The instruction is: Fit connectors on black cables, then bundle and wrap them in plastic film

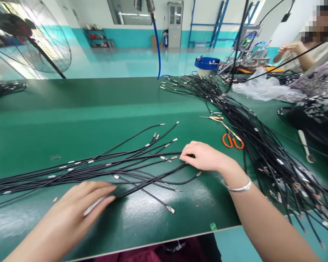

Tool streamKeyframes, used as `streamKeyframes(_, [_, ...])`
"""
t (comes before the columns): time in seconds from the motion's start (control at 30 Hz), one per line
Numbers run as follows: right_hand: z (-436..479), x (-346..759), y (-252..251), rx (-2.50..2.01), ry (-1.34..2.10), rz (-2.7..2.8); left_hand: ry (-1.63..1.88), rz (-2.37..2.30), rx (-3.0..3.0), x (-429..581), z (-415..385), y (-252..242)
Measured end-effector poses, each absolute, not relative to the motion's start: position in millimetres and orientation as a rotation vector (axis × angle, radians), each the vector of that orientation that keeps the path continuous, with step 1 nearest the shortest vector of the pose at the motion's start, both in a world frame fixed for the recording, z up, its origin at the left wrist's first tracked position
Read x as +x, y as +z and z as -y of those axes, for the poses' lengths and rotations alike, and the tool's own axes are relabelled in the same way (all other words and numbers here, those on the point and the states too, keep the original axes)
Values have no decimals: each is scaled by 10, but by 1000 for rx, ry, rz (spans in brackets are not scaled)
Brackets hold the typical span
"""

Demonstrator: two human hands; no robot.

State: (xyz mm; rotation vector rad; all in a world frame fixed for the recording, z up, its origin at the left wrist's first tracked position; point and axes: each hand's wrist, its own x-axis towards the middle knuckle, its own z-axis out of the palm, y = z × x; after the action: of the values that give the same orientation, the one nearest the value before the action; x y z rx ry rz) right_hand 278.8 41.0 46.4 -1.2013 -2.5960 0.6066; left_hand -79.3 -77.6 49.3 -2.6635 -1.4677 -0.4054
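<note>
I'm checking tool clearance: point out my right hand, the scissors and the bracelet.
Right hand (204,155), head view: back of the hand.
Scissors (231,140), head view: orange handle loop.
Bracelet (241,189), head view: front of the band.

Green-topped workbench (98,94), person's two hands over black cables (120,171) with metal-tipped ends and white labels. Right hand (203,155), silver bangle (239,186) on wrist, fingers curled round cable ends. Left hand (82,205) low over same run, fingertips at the cables, grip unclear. Orange-handled scissors (227,140) beyond right hand, beside a bigger cable pile (240,112). Farther right: brush (304,143), clear plastic bag (262,87), co-worker's hands (292,47) raised. Back of bench: blue round tub (207,62). Fan (11,24) far left.
</note>
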Motion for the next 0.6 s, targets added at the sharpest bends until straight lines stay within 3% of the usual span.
streamKeyframes(0.13, [-556,2899,353,-1405,514,2351,-566,1444,-2786,-29,507,547])
streamKeyframes(0.3, [-677,3120,335,-1522,799,2352,-494,1475,-2886,691,195,268])
streamKeyframes(0.6, [-847,3017,293,-1416,984,1764,-674,1173,-3030,614,285,87])
